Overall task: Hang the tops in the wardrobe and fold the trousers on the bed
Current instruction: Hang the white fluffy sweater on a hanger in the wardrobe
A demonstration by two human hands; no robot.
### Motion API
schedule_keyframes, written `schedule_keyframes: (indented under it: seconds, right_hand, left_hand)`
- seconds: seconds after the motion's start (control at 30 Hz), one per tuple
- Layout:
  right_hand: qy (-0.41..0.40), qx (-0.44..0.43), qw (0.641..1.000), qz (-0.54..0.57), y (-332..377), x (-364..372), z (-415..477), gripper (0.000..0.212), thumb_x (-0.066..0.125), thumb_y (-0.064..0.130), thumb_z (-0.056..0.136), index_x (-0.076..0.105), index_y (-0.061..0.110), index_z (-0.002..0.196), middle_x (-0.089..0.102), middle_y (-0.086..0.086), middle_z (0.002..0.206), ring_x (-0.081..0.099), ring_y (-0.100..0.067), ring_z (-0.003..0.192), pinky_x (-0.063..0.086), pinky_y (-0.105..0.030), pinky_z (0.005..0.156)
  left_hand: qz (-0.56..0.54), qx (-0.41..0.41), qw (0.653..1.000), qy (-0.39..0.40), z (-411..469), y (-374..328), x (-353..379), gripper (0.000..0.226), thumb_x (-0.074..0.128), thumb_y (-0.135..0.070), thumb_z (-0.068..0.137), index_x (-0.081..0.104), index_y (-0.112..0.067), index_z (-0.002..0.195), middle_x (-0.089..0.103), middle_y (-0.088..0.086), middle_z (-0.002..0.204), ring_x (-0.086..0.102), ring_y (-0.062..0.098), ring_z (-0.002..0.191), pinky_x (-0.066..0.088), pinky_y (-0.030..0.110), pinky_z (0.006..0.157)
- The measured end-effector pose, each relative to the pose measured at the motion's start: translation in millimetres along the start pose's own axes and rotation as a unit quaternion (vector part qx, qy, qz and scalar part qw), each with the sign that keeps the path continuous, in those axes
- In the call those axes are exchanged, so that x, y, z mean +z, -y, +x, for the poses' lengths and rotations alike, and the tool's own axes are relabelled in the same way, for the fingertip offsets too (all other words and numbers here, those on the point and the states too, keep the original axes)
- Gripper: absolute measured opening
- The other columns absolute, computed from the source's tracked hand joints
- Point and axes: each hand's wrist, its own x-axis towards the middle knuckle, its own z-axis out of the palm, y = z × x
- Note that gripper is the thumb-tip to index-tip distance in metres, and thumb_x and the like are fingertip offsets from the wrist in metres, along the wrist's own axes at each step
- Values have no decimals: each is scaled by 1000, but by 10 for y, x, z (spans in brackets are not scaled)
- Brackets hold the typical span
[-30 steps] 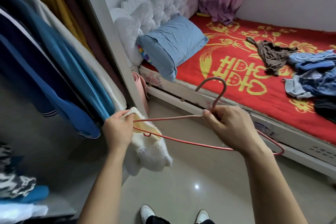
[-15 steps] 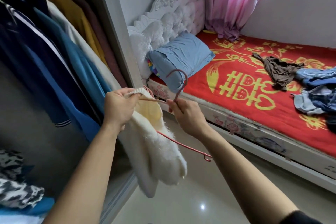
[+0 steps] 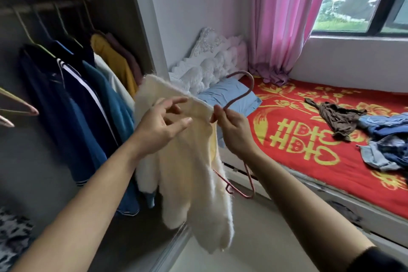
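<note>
Pinching the neck of the red wire hanger (image 3: 239,97) just under its hook, our right grip (image 3: 237,132) holds it up in front of the open wardrobe (image 3: 136,17), with the cream fluffy top (image 3: 192,172) draped on it and hanging down beside the clothes on the rail. Our left grip (image 3: 159,128) hovers at the top's upper edge with fingers spread and relaxed, holding nothing. On the red bed (image 3: 298,117), a brown garment (image 3: 337,117) and a heap of denim trousers (image 3: 386,137) lie crumpled, just beside each other.

Person's right hand (image 3: 236,137) pinched the red hanger (image 3: 242,93) at its neck, cream top (image 3: 194,183) hung on it, left hand (image 3: 159,128) spread before the top, trousers (image 3: 393,141) lay heaped at the right edge of the bed (image 3: 287,165)
</note>
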Motion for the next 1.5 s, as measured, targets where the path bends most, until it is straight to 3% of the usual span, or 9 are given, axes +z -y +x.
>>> schedule_keyframes:
  seconds: [0.13,0.33,0.5,0.8,0.93,1.1,1.27,1.37,1.5]
  right_hand:
    - [4,-30,999,19,217,-153,68,43,49,27,106,68,9,72,49,13,51,44,1,51,32,-12,56]
    - [15,-92,996,-3,437,-456,229,44,51,25,104,64,11,65,59,1,64,50,-6,61,40,-27,66]
    - [23,-95,994,-51,468,-620,246,48,49,35,105,61,18,61,56,10,59,49,-4,60,40,-24,65]
    - [21,-116,982,-145,449,-584,98,47,45,38,106,58,28,62,58,20,56,52,2,57,35,-18,59]
    - [0,-160,965,-210,414,-584,76,36,55,40,101,64,12,79,63,6,76,57,-10,67,41,-30,63]
    - [-160,-289,916,-229,160,-615,-115,38,68,40,92,65,5,107,53,-8,106,54,-17,96,50,-32,80]
    - [65,-201,929,-304,-284,-656,-367,43,61,52,94,63,16,116,59,2,102,54,-13,91,50,-40,81]
    - [40,-286,897,-335,-351,-517,-398,20,70,33,93,68,14,88,63,-1,100,58,-24,88,48,-42,77]
    - [64,-305,929,-200,-293,-312,-538,25,75,24,86,54,12,82,51,5,81,49,-19,71,38,-26,63]
  left_hand:
    - [202,73,967,-139,153,89,-266,62,53,-54,90,41,-26,145,35,8,137,33,27,132,29,49,114]
    - [402,189,864,-239,331,55,-549,39,45,-54,99,62,-30,124,45,12,117,42,33,107,30,45,92]
    - [267,213,930,-136,268,-177,-520,45,40,-51,99,71,-19,105,66,3,93,57,28,88,41,43,82]
    - [292,164,933,-132,168,-484,73,53,29,-52,103,60,-16,79,60,3,68,58,28,64,37,32,60]
    - [300,105,934,-164,159,-502,214,62,33,-61,100,51,-20,56,63,8,60,60,32,62,32,31,56]
    - [241,36,955,-172,234,-430,253,69,35,-64,97,49,-14,51,56,1,52,54,25,53,30,30,50]
    - [159,-33,974,-155,319,-354,166,76,39,-70,92,51,-6,52,55,5,50,53,25,52,39,33,51]
    - [167,-64,974,-137,345,-335,257,75,39,-73,90,49,-8,52,55,5,51,52,24,53,36,32,52]
    - [175,-91,967,-164,391,-280,328,75,37,-71,91,50,-8,53,54,4,51,49,20,51,33,31,50]
